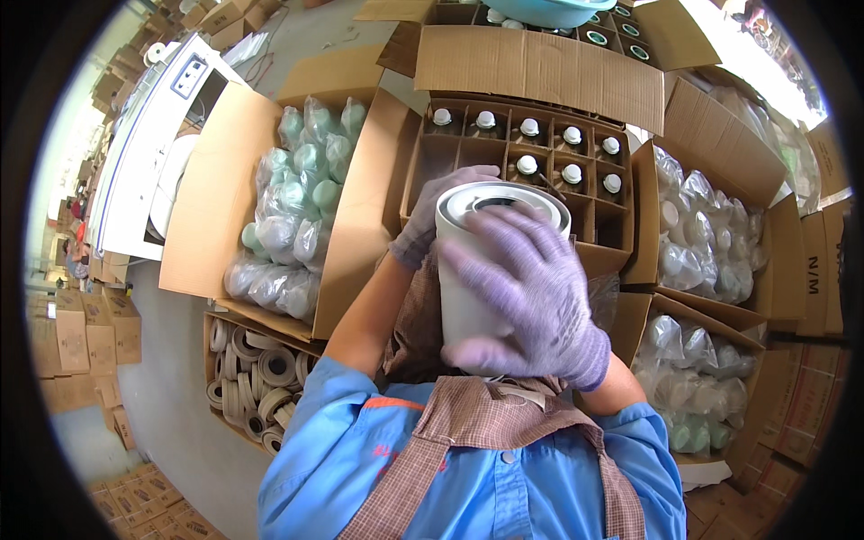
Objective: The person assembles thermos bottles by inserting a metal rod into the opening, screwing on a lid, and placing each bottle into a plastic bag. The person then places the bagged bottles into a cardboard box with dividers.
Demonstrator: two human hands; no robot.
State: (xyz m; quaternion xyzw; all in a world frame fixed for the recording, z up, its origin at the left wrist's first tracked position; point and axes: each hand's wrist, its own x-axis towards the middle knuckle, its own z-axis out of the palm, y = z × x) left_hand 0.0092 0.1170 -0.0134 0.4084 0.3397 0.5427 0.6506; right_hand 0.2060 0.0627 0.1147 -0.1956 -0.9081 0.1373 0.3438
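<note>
Right hand [540, 292] open, blurred, fingers spread over near side and top of white cylinder [457, 315]. Left hand [425, 214] at cylinder's upper left, fingers partly hidden; cannot tell whether gripping. Cylinder between hands, rimmed end up. Beyond hands, divided box [605, 258] with white-capped bottles [527, 166]. Left of left hand, carton [214, 189] of bagged pieces [297, 189]; nearer person, rings [277, 367].

Bright light burns out to white at the upper right, and clear plastic bags [306, 198] catch scattered glints. Motion blur softens the right hand's [531, 288] fingers. Compartments in the divided carton [531, 40] sit in shadow. Fisheye distortion bends edges toward a black rim.
</note>
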